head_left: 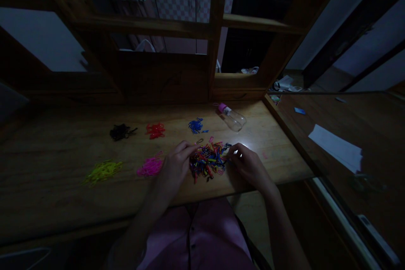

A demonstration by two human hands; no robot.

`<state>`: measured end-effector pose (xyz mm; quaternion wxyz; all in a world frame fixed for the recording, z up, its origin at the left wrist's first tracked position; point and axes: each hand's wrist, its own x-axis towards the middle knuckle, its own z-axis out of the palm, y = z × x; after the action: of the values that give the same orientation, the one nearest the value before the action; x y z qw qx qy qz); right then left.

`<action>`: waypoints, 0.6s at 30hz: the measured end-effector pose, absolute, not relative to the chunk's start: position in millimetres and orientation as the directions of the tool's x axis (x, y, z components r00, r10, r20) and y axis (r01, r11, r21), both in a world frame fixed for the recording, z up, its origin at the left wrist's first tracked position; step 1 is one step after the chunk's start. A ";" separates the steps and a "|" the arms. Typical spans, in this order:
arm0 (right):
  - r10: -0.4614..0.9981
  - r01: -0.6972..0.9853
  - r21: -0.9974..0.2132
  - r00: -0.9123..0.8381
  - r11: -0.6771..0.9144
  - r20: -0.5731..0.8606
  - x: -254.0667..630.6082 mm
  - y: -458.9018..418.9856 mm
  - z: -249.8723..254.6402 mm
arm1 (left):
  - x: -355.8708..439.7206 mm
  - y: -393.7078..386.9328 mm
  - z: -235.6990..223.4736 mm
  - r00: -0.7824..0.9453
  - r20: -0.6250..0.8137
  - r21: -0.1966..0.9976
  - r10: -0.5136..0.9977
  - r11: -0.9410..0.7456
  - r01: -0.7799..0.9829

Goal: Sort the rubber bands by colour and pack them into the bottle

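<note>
A mixed pile of small, thin looped pieces (207, 162) in several colours lies on the wooden desk in front of me; their exact kind is too small to tell. At its left edge is my left hand (177, 160), fingers stretched towards the pile and touching it. My right hand (248, 163) is at the right edge, thumb and forefinger pinched beside dark pieces; what they hold is hidden. Sorted by colour around them are a black heap (120, 132), a red heap (155, 130), a blue heap (195, 125), a yellow heap (103, 172) and a pink heap (151, 166), partly behind my left hand.
A clear bottle with a purple cap (233, 118) lies on its side behind the pile. Wooden shelving (167, 78) rises along the desk's back. To the right, a brown surface (303, 135) carries white paper (337, 147) and a small blue packet (299, 111). The room is dim.
</note>
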<state>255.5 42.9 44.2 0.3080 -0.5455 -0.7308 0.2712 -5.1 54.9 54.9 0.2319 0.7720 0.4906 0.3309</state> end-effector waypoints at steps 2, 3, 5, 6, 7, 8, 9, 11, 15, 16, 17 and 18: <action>0.959 0.640 -0.715 -0.223 0.280 0.176 252.7 43.6 44.7 | -4.2 53.1 55.2 0.259 0.289 0.673 0.921 -0.388 0.629; 0.954 0.652 -0.699 -0.234 0.296 0.186 251.0 44.5 44.8 | -3.6 52.0 55.4 0.236 0.294 0.671 0.926 -0.376 0.639; 0.944 0.681 -0.655 -0.266 0.328 0.196 247.6 46.8 44.6 | -2.5 49.1 55.2 0.196 0.309 0.672 0.930 -0.360 0.647; 0.939 0.695 -0.633 -0.283 0.341 0.195 246.2 48.0 44.5 | -2.1 47.3 54.8 0.181 0.317 0.675 0.931 -0.355 0.646; 0.935 0.706 -0.615 -0.298 0.351 0.191 245.0 49.1 44.6 | -2.0 45.3 54.4 0.168 0.322 0.682 0.932 -0.351 0.641; 0.932 0.715 -0.601 -0.310 0.358 0.186 244.1 49.9 45.0 | -2.1 43.1 54.0 0.161 0.320 0.694 0.934 -0.347 0.631; 0.930 0.720 -0.592 -0.320 0.363 0.181 243.4 50.5 45.7 | -2.3 40.6 53.7 0.159 0.312 0.709 0.937 -0.341 0.617; 0.925 0.720 -0.586 -0.338 0.372 0.172 242.4 51.0 48.0 | -3.1 35.3 53.6 0.146 0.290 0.749 0.946 -0.319 0.580; 0.924 0.729 -0.576 -0.351 0.371 0.150 240.0 51.2 53.0 | -3.6 24.3 54.8 0.060 0.201 0.874 0.978 -0.207 0.440; 0.925 0.735 -0.569 -0.355 0.368 0.139 239.2 51.2 53.7 | -3.2 21.7 54.7 0.036 0.152 0.912 0.988 -0.154 0.380; 0.925 0.743 -0.561 -0.357 0.365 0.129 238.3 51.3 54.1 | -2.8 19.3 54.2 0.016 0.089 0.946 0.996 -0.089 0.311; 0.925 0.750 -0.553 -0.359 0.363 0.122 237.5 51.3 54.3 | -2.2 17.2 53.3 -0.003 0.017 0.972 1.000 -0.016 0.235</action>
<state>237.5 51.3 54.3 0.2123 -0.5248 -0.7979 0.2071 -2.2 17.2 53.3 0.4319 0.5584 0.5528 0.4428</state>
